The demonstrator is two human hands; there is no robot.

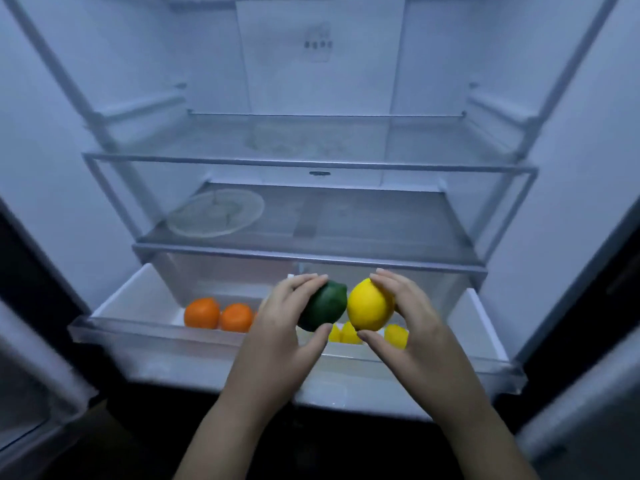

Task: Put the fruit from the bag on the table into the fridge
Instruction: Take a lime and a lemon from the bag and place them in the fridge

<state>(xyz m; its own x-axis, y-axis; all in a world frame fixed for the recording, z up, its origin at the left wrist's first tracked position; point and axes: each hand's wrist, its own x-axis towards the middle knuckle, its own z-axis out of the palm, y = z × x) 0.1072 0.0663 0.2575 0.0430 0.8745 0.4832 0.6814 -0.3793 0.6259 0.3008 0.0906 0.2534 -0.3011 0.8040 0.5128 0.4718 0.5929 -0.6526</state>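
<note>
Two fruits are in your hands, held side by side just above the open drawer [138,332] at the bottom of the fridge [52,133]. Your left hand [277,327] grips a dark green fruit [325,304], a lime by its look, with the fingers [304,280] curled over its top and the thumb under it. Your right hand [415,323] grips a yellow lemon [369,306] the same way, fingers above and thumb below. The two fruits touch or nearly touch; which is not clear. Inside the drawer, two oranges [202,312] lie together toward its left side, and a few yellow fruits [396,336] lie directly below your hands, partly hidden. Above the drawer, a glass shelf [346,223] carries a clear plate [214,213]. The bag and the desk are out of view.

You appear to be at the placing step, with part of the fruit already stored. The next move likely calls for lowering both hands into the drawer, setting each fruit on a bare spot of its floor beside the fruit already there, and only then loosening the fingers so that nothing drops or rolls.
</note>
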